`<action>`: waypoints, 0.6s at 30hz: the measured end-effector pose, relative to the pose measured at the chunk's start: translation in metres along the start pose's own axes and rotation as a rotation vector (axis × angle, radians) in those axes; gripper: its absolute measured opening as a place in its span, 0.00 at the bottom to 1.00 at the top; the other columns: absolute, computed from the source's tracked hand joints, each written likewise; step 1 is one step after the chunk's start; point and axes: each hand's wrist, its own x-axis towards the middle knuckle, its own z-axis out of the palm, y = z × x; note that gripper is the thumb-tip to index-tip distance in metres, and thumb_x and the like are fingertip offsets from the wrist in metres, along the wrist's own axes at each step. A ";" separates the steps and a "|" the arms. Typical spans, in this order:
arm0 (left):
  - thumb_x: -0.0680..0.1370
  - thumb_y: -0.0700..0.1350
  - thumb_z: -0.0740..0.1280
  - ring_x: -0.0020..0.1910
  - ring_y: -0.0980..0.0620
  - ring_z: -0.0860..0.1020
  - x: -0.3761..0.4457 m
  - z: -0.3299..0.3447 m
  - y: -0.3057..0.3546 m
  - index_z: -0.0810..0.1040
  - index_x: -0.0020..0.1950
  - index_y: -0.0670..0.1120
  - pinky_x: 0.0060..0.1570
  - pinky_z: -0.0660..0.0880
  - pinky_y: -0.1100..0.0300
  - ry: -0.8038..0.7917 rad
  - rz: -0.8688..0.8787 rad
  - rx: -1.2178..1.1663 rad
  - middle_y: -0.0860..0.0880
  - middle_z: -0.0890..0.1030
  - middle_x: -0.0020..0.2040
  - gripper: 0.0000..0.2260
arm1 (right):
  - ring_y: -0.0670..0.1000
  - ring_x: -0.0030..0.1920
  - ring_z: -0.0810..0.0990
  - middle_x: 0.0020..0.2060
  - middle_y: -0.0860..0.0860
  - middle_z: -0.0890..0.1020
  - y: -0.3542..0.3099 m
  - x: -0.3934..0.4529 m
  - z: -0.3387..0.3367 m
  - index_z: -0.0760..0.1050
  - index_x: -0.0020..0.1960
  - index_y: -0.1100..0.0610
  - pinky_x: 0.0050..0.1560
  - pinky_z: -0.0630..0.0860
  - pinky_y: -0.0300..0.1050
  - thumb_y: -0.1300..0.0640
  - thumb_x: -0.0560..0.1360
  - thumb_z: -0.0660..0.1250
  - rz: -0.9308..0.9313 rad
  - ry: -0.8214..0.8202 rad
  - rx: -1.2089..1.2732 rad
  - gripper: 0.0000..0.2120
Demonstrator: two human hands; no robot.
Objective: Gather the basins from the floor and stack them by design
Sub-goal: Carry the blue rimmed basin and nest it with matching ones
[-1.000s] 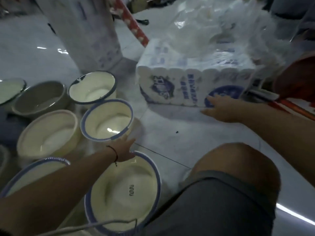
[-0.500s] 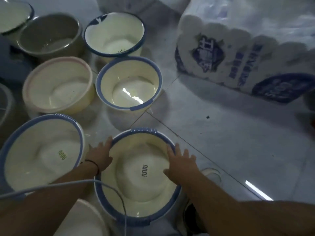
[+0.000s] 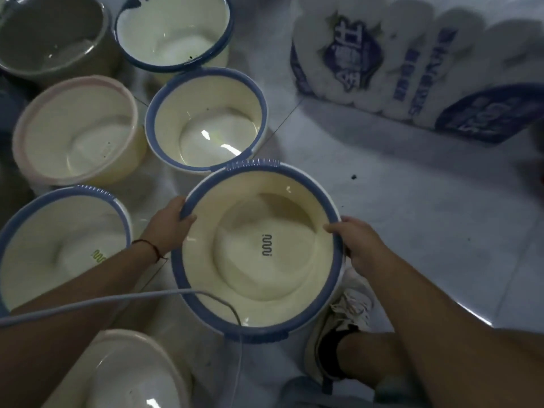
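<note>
A cream basin with a blue rim [image 3: 259, 248] is held by both hands above the tiled floor. My left hand [image 3: 169, 223] grips its left rim and my right hand [image 3: 357, 245] grips its right rim. Around it stand other basins: a second blue-rimmed basin [image 3: 59, 248] at the left, a smaller blue-rimmed basin [image 3: 206, 119] behind, a pink-rimmed basin [image 3: 76, 131], a dark-rimmed basin [image 3: 173, 30] and a grey basin [image 3: 50, 33] at the back. A pale-rimmed basin [image 3: 126, 375] lies at the bottom left.
A large wrapped pack of toilet rolls [image 3: 412, 63] stands at the back right. My shoe [image 3: 338, 328] is on the floor under the held basin's right edge. A grey cable [image 3: 123, 298] crosses my left forearm. Open white floor tiles [image 3: 412, 216] lie to the right.
Both hands went from resting flat on the near blue-rimmed basin to gripping its rim, and the basin has come up and forward. One second ago my right hand was at the toilet-roll pack.
</note>
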 end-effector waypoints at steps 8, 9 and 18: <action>0.79 0.44 0.66 0.46 0.45 0.75 0.003 -0.046 0.208 0.71 0.55 0.43 0.45 0.71 0.52 0.115 0.325 -0.223 0.44 0.76 0.47 0.08 | 0.55 0.49 0.81 0.46 0.51 0.83 -0.081 -0.066 -0.174 0.78 0.49 0.48 0.49 0.79 0.51 0.63 0.73 0.70 -0.386 0.168 0.122 0.10; 0.79 0.43 0.66 0.46 0.45 0.75 -0.001 -0.049 0.241 0.71 0.55 0.42 0.45 0.71 0.52 0.116 0.371 -0.240 0.44 0.76 0.48 0.09 | 0.56 0.51 0.81 0.49 0.53 0.83 -0.080 -0.078 -0.203 0.78 0.52 0.50 0.52 0.79 0.53 0.61 0.73 0.70 -0.409 0.207 0.139 0.10; 0.76 0.39 0.70 0.43 0.42 0.77 -0.168 0.041 0.572 0.72 0.54 0.40 0.47 0.79 0.45 -0.357 0.570 -0.592 0.41 0.77 0.49 0.10 | 0.53 0.58 0.79 0.59 0.51 0.82 0.121 -0.286 -0.408 0.76 0.65 0.51 0.62 0.75 0.52 0.47 0.78 0.65 -0.411 0.469 0.653 0.18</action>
